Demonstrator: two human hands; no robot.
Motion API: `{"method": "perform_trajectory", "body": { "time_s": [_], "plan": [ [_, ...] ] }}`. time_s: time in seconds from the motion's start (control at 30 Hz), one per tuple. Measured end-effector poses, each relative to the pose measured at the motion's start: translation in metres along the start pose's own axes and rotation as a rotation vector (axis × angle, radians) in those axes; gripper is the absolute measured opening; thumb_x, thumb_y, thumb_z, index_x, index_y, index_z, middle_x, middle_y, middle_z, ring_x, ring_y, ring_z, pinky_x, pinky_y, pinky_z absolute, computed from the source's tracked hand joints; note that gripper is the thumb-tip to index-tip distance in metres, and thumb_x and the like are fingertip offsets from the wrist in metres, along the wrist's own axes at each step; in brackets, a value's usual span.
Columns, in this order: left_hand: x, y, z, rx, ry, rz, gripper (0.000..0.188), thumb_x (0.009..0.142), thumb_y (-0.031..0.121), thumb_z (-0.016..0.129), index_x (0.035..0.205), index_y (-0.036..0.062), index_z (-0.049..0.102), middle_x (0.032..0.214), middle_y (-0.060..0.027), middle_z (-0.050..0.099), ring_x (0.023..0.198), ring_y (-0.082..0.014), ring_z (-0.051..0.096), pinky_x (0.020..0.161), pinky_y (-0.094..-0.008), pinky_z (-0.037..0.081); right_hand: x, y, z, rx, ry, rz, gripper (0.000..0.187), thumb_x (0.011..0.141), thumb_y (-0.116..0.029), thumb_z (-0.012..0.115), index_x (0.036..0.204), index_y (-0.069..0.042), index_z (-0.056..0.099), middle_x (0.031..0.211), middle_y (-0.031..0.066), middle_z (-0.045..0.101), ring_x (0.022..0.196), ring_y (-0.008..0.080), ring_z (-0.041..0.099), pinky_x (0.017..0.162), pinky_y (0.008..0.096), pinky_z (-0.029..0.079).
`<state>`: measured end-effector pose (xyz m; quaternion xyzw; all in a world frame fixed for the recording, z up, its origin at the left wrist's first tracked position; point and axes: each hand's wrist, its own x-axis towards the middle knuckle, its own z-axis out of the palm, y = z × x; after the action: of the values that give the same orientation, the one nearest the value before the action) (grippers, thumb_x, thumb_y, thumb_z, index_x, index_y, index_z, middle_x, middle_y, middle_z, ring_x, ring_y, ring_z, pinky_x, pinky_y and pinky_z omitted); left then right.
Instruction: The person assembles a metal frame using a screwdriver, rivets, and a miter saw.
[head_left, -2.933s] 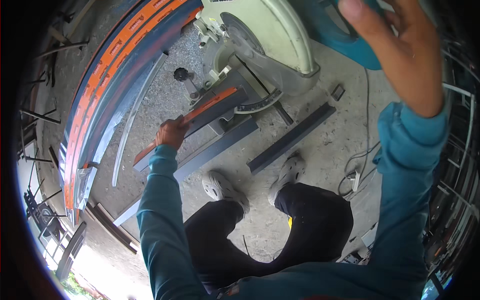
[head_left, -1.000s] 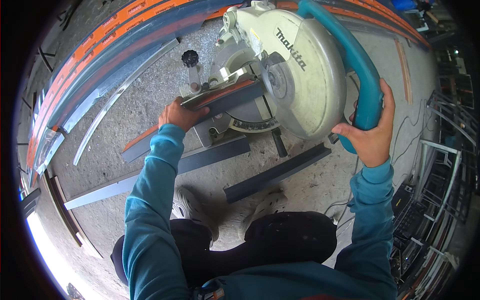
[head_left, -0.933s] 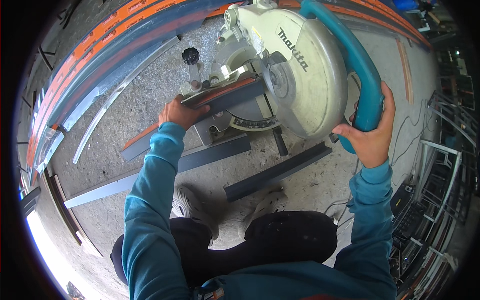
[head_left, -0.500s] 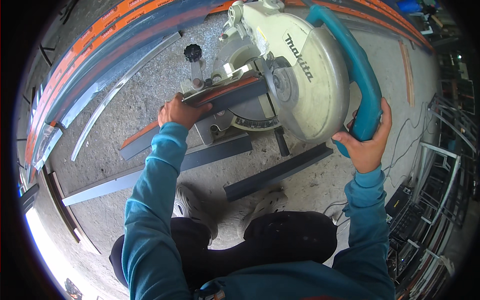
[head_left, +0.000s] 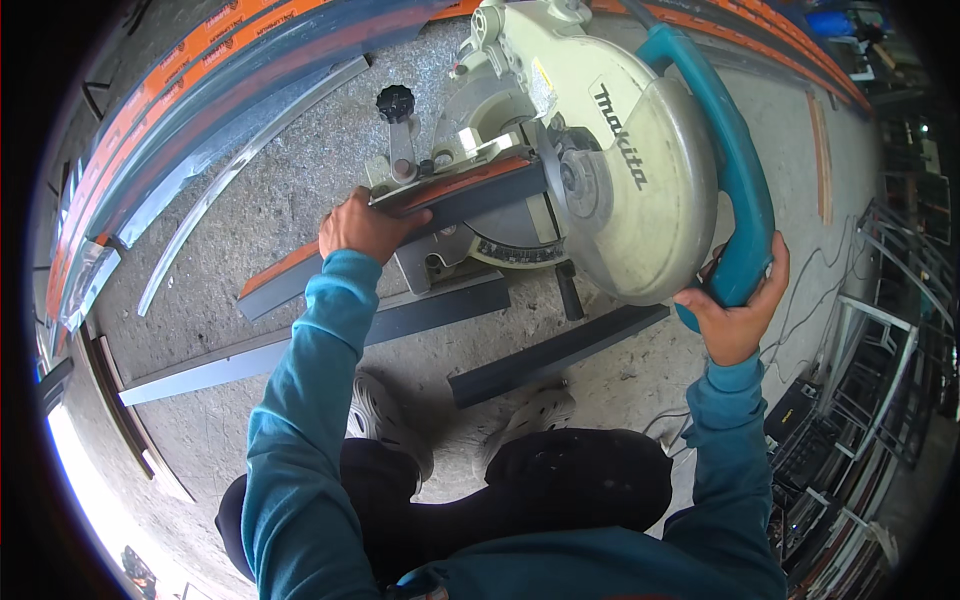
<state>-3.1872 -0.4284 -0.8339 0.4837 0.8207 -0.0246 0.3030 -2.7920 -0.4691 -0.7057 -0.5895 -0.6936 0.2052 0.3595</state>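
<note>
My left hand (head_left: 365, 228) is wrapped round a dark grey metal profile (head_left: 490, 197) with an orange strip along its top, pressing it against the fence of a miter saw. My right hand (head_left: 738, 312) closes round the teal handle (head_left: 738, 190) of that saw. The cream blade guard (head_left: 655, 235) stands beside the profile's right end. The blade edge is mostly hidden, so I cannot tell whether it touches the metal. A black clamp knob (head_left: 395, 102) rises behind the fence, apart from my left hand.
Two more dark grey profiles, a long one (head_left: 440, 310) and a shorter one (head_left: 555, 355), lie on the concrete floor near my shoes. Long orange-wrapped bars (head_left: 190, 60) line the far left. At right are cables (head_left: 800, 305), a black case (head_left: 795, 408) and metal frames (head_left: 875, 330).
The saw's handle and guard have come slightly nearer to me, with my right hand still round the handle. My left hand keeps its hold on the profile.
</note>
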Motion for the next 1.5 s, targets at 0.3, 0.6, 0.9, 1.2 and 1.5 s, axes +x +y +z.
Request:
{"method": "perform_trajectory", "body": {
  "time_s": [0.3, 0.6, 0.9, 1.2, 1.5],
  "plan": [
    [0.0004, 0.0002, 0.0000, -0.009, 0.022, 0.028, 0.086, 0.064, 0.066, 0.082, 0.118, 0.0009, 0.067, 0.108, -0.0195, 0.073, 0.106, -0.0343, 0.069, 0.097, -0.0412, 0.052, -0.0039, 0.0074, 0.0016, -0.005, -0.002, -0.037, 0.125, 0.057, -0.033, 0.096, 0.153, -0.010, 0.020, 0.113, 0.0130, 0.058, 0.093, 0.0185, 0.061, 0.077, 0.0309, 0.057],
    [0.0022, -0.0015, 0.0003, 0.000, 0.001, 0.041, 0.089, 0.065, 0.068, 0.080, 0.117, -0.0026, 0.064, 0.106, -0.0205, 0.073, 0.104, -0.0342, 0.070, 0.097, -0.0402, 0.052, -0.0034, 0.0061, 0.0034, -0.024, -0.005, -0.057, 0.125, 0.058, -0.032, 0.096, 0.153, -0.011, 0.018, 0.114, 0.0120, 0.057, 0.092, 0.0180, 0.060, 0.076, 0.0308, 0.056],
    [-0.0023, -0.0003, 0.0028, 0.042, 0.053, 0.037, 0.096, 0.063, 0.070, 0.080, 0.122, -0.0028, 0.061, 0.104, -0.0206, 0.073, 0.104, -0.0337, 0.070, 0.097, -0.0394, 0.052, -0.0006, 0.0045, -0.0009, -0.020, -0.027, -0.052, 0.125, 0.058, -0.035, 0.096, 0.153, -0.011, 0.017, 0.115, 0.0122, 0.057, 0.092, 0.0177, 0.060, 0.077, 0.0309, 0.056],
    [-0.0029, 0.0004, 0.0026, 0.055, 0.049, 0.036, 0.097, 0.062, 0.071, 0.080, 0.121, -0.0036, 0.060, 0.104, -0.0210, 0.073, 0.104, -0.0330, 0.070, 0.097, -0.0394, 0.052, -0.0001, 0.0029, -0.0005, -0.033, -0.022, -0.053, 0.127, 0.058, -0.040, 0.095, 0.153, -0.011, 0.017, 0.113, 0.0115, 0.058, 0.092, 0.0176, 0.061, 0.077, 0.0309, 0.056],
    [-0.0032, 0.0028, 0.0020, 0.044, 0.038, -0.014, 0.097, 0.061, 0.067, 0.084, 0.127, -0.0002, 0.062, 0.108, -0.0201, 0.072, 0.105, -0.0332, 0.070, 0.097, -0.0398, 0.053, 0.0013, 0.0018, -0.0011, -0.039, -0.020, -0.065, 0.127, 0.058, -0.040, 0.095, 0.154, -0.011, 0.017, 0.112, 0.0108, 0.058, 0.091, 0.0169, 0.060, 0.076, 0.0304, 0.055]
  ]
}}
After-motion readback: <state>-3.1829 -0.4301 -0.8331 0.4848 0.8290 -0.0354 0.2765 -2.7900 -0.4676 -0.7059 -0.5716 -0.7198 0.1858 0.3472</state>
